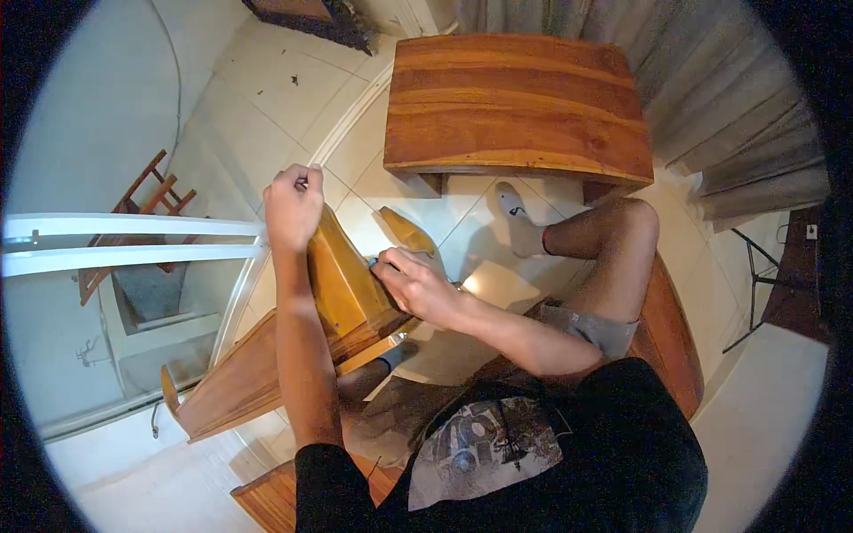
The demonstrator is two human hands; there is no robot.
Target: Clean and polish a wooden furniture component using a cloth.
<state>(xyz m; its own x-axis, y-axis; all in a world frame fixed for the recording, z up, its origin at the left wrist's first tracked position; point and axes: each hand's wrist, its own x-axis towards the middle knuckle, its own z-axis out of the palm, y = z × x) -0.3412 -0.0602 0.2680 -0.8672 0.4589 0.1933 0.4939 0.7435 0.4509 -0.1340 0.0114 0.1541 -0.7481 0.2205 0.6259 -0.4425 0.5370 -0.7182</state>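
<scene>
A varnished, yellow-brown wooden piece [336, 286] with angled faces stands tilted in front of me, between my arms. My left hand [293, 209] is closed at its far end, fingers curled; what they pinch, if anything, is hidden. Against the right side of the wood, my right hand [416, 282] is closed around a small blue thing [373, 264], mostly covered by the fingers. Just right of the wood, a curved yellowish wooden part [407, 231] shows low down. A wooden strip with a pale metal end [396, 339] juts out at the near end.
A low wooden table [520, 107] stands ahead on the tiled floor. I sit on wooden furniture [673, 342], with my bent right leg [600, 240] beside the work. A long wooden board [233, 373] extends left. White rails [133, 242] and a glass partition lie left; grey curtains [737, 98] hang right.
</scene>
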